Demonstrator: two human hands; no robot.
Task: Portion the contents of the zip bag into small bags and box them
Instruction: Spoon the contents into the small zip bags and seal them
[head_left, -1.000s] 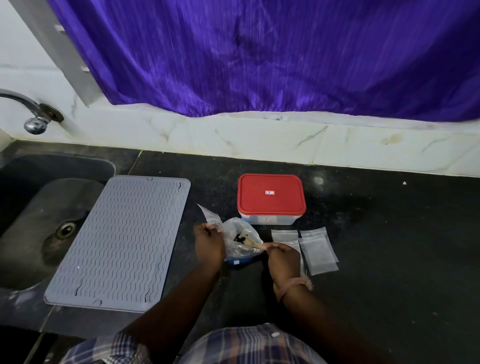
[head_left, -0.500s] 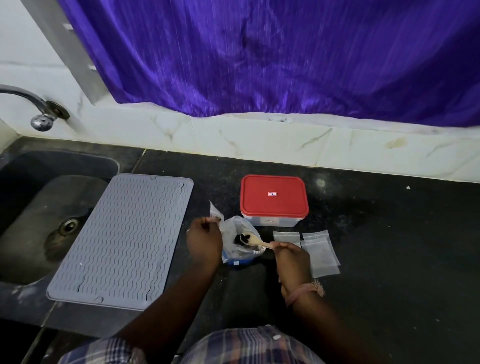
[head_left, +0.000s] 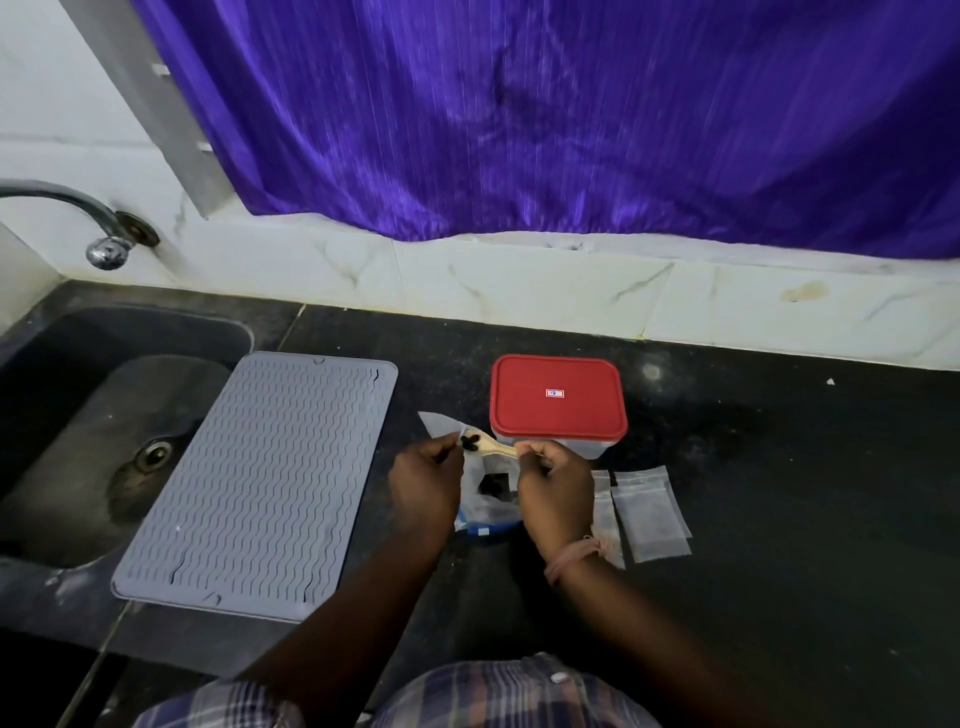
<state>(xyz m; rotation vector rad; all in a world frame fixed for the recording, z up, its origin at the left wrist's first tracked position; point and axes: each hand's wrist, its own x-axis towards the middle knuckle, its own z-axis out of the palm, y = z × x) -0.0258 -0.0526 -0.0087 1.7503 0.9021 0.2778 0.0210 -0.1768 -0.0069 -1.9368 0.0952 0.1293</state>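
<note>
Holding a wooden spoon (head_left: 491, 448) of dark bits, the right hand (head_left: 553, 480) pinches its handle. Left hand (head_left: 426, 480) fingers pinch a small bag (head_left: 441, 422) above the zip bag (head_left: 485, 506).

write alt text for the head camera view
Over a black counter, the right hand tips a wooden spoon of dark bits into a small bag pinched by the left hand. A red-lidded box sits behind.

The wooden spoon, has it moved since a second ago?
Yes. The wooden spoon has lifted out of the zip bag and its loaded bowl now sits by the left hand, level with the red-lidded box front.
</note>
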